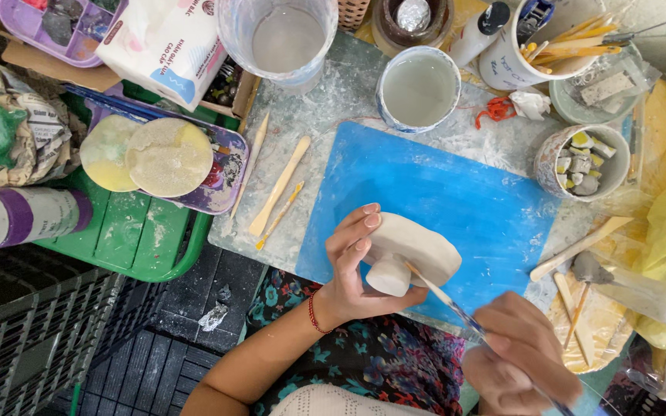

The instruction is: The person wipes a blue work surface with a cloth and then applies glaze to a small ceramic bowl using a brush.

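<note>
1. Clay piece (418,248) – pale, unglazed, a flat top on a stubby foot – sits over the near edge of the blue mat (456,192), held off the table.
2. Far left, a green tray (136,239) carries two round sponges (148,154) on a patterned dish; wooden modelling tools (279,185) lie just beside it on the smeared board.
3. Left hand (352,266) wraps the clay piece, fingers curled over its top and thumb under the foot – a firm clasp.
4. Behind the mat stand a cup of cloudy water (419,88) and a larger clear jug (277,38).
5. Right hand (522,354) pinches a thin brush (445,296), its tip touching the clay piece's underside.
6. Right of the mat, a bowl of paint tubes (583,162).
</note>
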